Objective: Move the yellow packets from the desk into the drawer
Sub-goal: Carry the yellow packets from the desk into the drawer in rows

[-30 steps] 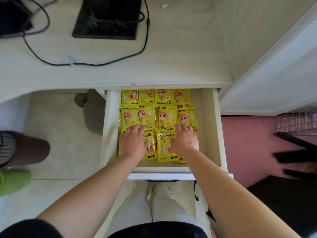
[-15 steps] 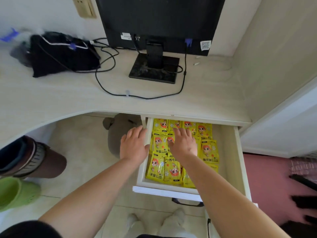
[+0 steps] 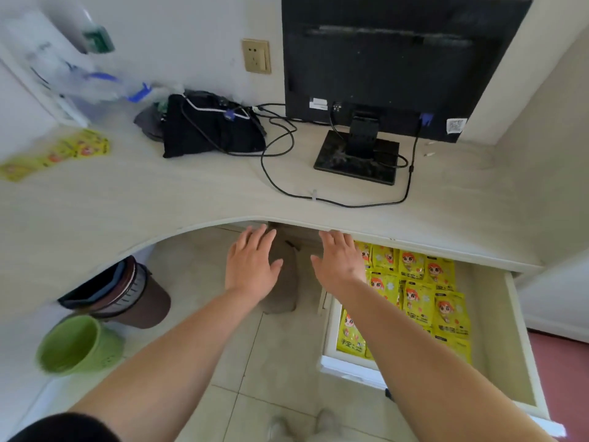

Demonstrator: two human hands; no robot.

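Two hands, left hand [image 3: 251, 266] and right hand [image 3: 339, 266], hover by the tabletop's [image 3: 159, 193] near edge, each grip spread and holding nothing. About nine yellow packets [image 3: 417, 301] lie in one open drawer [image 3: 497, 330] on the right. The blurry packets [image 3: 63, 151] far left can't be counted.

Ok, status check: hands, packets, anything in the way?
Left hand, right hand open, empty, at desk edge. Yellow packets line the open drawer; a few loose packets on the desk, far left. Black bag right of them, not blocking.

Bright, even daylight; left edge motion-blurred, wide-angle bending at borders.
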